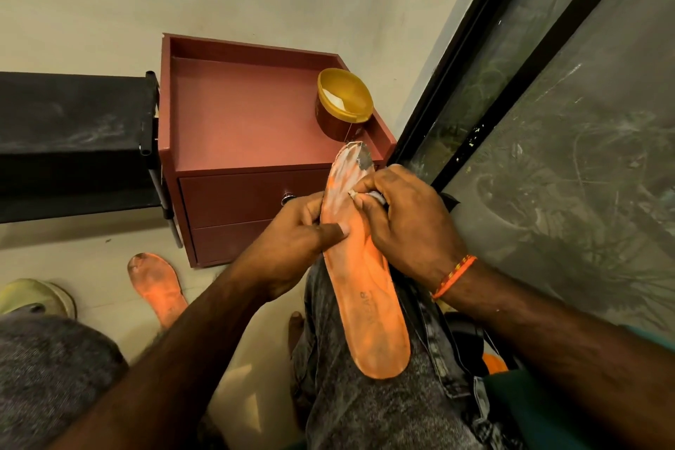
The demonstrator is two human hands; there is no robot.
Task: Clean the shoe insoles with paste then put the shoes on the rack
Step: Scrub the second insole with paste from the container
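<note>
Insole (365, 289) lies along my right thigh, toe end smeared white with paste. Left hand (296, 230) pinches its edge, thumb on top, steadying it. Right hand (405, 219) grips a small cloth (378, 198), rubbing near the toe. Best: short firm strokes, work toward heel, keep the left thumb pressing. Tub (343, 102) sits open on the cabinet (237, 113); second insole (157, 289) on the floor.

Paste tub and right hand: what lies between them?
In the head view, the toe end of the held insole, smeared white with paste, lies between the paste tub and the right hand.
</note>
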